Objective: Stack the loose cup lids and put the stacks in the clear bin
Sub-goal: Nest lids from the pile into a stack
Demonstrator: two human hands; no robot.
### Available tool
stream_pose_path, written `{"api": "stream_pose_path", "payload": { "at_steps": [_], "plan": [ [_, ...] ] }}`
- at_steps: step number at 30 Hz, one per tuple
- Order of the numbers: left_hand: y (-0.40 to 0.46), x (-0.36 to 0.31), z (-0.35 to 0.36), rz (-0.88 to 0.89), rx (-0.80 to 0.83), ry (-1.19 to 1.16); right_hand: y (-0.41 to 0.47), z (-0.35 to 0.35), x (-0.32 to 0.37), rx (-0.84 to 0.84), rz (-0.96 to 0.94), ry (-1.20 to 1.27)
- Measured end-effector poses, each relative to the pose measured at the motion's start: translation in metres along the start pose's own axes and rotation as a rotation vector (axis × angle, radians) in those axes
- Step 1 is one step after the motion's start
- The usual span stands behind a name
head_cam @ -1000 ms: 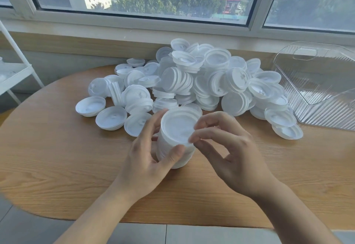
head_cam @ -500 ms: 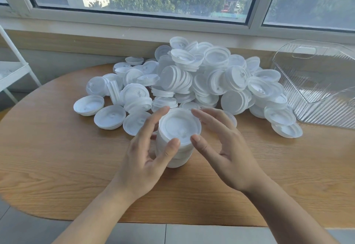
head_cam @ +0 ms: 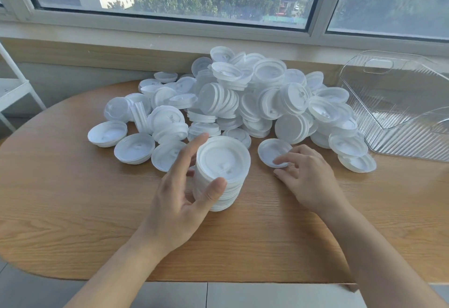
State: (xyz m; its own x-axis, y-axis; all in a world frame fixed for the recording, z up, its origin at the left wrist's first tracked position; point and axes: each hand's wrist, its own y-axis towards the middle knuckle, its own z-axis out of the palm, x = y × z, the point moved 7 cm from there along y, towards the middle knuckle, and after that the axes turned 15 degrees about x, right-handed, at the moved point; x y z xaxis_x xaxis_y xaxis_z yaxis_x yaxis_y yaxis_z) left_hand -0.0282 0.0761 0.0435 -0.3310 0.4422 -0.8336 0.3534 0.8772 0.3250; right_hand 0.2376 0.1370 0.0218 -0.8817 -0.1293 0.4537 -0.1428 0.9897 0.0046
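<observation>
White plastic fills the left hand's [head_cam: 179, 191] grip: thumb and fingers curl round a stack [head_cam: 222, 174] of lids standing on the wooden bench [head_cam: 73, 198]. The right hand [head_cam: 308, 174] lies with its fingers loosely spread, fingertips [head_cam: 278, 161] touching a single lid [head_cam: 273, 152] just right of the stack. The loose pile [head_cam: 243, 99] heaps behind. The clear bin [head_cam: 401, 103] stands at the right, touching the pile. No writing is readable.

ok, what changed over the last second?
The right hand left the top of the lid stack and moved right; its fingertips now touch a single loose lid. The left hand still holds the stack on the table. Pile and clear bin unchanged.
</observation>
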Motion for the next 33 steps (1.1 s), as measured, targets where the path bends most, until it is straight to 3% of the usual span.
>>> {"api": "stream_pose_path", "payload": {
  "at_steps": [5, 9, 16, 24, 29, 33],
  "plan": [
    [-0.001, 0.001, 0.000, -0.014, 0.002, -0.007, -0.002, -0.005, 0.008, -0.061, -0.043, -0.031],
    [-0.001, 0.002, 0.000, -0.015, 0.005, -0.004, -0.014, -0.021, 0.023, -0.166, -0.124, 0.106],
    [0.001, 0.000, 0.001, 0.005, 0.010, 0.013, -0.055, -0.048, 0.083, -0.405, -0.440, 0.251],
    [0.003, -0.001, 0.001, 0.056, 0.007, 0.003, -0.066, -0.028, 0.117, -0.313, -0.664, 0.140],
    [0.002, 0.003, 0.002, 0.040, 0.005, -0.013, -0.064, -0.025, 0.114, -0.264, -0.667, 0.124],
    [0.002, 0.001, 0.003, 0.046, 0.020, -0.052, -0.059, -0.026, 0.106, -0.226, -0.533, 0.242]
  ]
}}
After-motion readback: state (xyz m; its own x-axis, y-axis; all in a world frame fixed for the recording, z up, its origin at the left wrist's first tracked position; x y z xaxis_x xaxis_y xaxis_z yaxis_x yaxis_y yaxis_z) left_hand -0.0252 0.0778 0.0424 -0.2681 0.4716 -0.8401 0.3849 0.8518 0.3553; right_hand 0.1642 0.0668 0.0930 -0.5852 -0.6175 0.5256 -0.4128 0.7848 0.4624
